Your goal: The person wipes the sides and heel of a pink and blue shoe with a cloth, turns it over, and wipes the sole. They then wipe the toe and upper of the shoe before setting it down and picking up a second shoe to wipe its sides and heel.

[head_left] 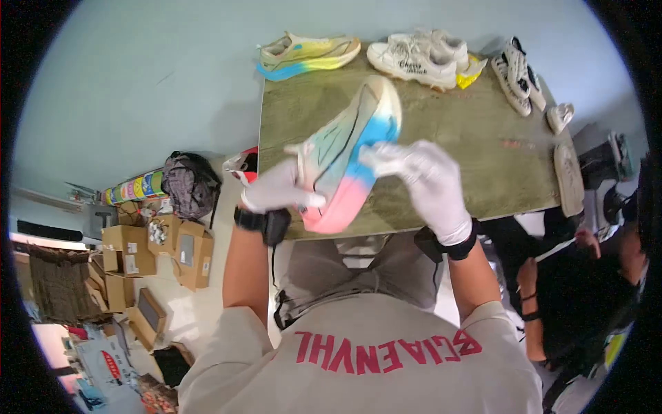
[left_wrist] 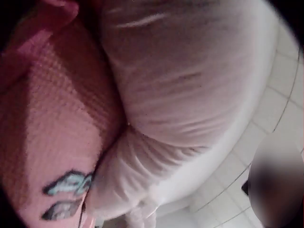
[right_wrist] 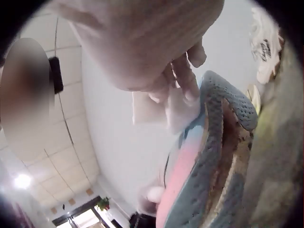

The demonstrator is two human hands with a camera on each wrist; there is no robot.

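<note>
A running shoe (head_left: 345, 155) with a pale green upper and a blue and pink midsole is held tilted above the near part of the table. The gloved left hand (head_left: 279, 188) grips it near its pink end; in the left wrist view that glove (left_wrist: 166, 80) lies against pink mesh (left_wrist: 52, 133). The gloved right hand (head_left: 431, 183) pinches a white piece (right_wrist: 183, 111), cloth or sponge, against the blue side of the midsole. In the right wrist view, the shoe's grey-blue textured sole (right_wrist: 194, 190) shows below the curled fingers (right_wrist: 183, 78).
On the green-brown table (head_left: 476, 138), a yellow and blue shoe (head_left: 307, 56) stands at the back left. White sneakers (head_left: 420, 58) and black-and-white shoes (head_left: 514, 76) lie along the back. An insole (head_left: 568, 179) is at the right edge. Another person (head_left: 586, 297) is at the right.
</note>
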